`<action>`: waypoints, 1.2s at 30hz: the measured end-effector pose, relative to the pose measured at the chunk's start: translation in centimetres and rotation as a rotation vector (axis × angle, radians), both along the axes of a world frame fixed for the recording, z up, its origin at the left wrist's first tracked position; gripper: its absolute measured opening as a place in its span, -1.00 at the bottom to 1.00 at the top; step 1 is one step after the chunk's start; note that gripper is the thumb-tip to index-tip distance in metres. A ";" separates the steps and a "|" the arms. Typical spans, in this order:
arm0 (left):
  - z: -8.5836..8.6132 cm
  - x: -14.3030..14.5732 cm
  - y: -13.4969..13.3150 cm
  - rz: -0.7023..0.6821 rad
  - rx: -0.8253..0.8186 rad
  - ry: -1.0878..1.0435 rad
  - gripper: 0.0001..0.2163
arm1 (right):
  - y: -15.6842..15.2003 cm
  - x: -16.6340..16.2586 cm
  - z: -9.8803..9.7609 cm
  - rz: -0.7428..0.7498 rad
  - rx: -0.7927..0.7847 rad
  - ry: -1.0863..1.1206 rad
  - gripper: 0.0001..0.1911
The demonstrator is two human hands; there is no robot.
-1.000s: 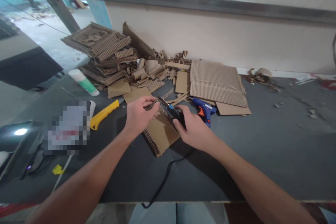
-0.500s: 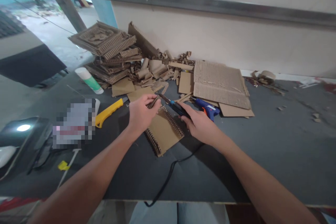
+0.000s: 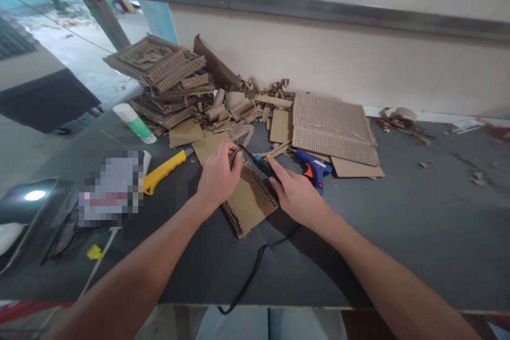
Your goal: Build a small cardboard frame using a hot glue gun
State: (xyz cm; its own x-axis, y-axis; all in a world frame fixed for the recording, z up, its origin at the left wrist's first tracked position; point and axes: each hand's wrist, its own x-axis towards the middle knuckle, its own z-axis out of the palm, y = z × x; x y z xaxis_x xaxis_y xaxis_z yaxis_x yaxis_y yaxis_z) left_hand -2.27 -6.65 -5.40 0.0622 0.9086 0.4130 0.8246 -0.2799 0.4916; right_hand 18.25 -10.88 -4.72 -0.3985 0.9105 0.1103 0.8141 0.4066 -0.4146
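Best keep the corrugated strip (image 3: pixel 236 156) steady, the tip of the slim tool (image 3: pixel 264 166) clear of skin; the strip looks brown and toothed, pinched by the left hand (image 3: pixel 220 172) at eleven o'clock from the tan panel (image 3: pixel 252 203); the right hand (image 3: pixel 295 192) grasps the tool; a blue glue gun (image 3: pixel 317 168) lies at two o'clock.

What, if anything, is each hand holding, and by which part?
The right hand holds a thin-tipped tool by its dark handle. The left hand pinches a cardboard strip; by which part, I cannot tell.
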 end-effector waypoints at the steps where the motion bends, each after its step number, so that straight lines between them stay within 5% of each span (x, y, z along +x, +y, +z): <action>1: -0.1 0.0 0.0 -0.008 0.003 -0.006 -0.84 | 0.0 0.0 0.0 -0.003 0.001 0.000 -0.42; 16: -0.2 -0.5 0.6 0.034 0.037 -0.097 -0.87 | -0.7 -0.7 -0.1 -0.012 -0.010 0.037 -0.43; 32: -0.4 0.1 -0.3 -0.185 0.140 0.237 -0.82 | -0.6 -1.0 -0.1 -0.039 -0.024 0.048 -0.45; 36: -0.5 0.4 -0.2 -0.127 0.142 0.194 -0.82 | -0.4 -0.8 0.0 -0.048 -0.008 0.034 -0.45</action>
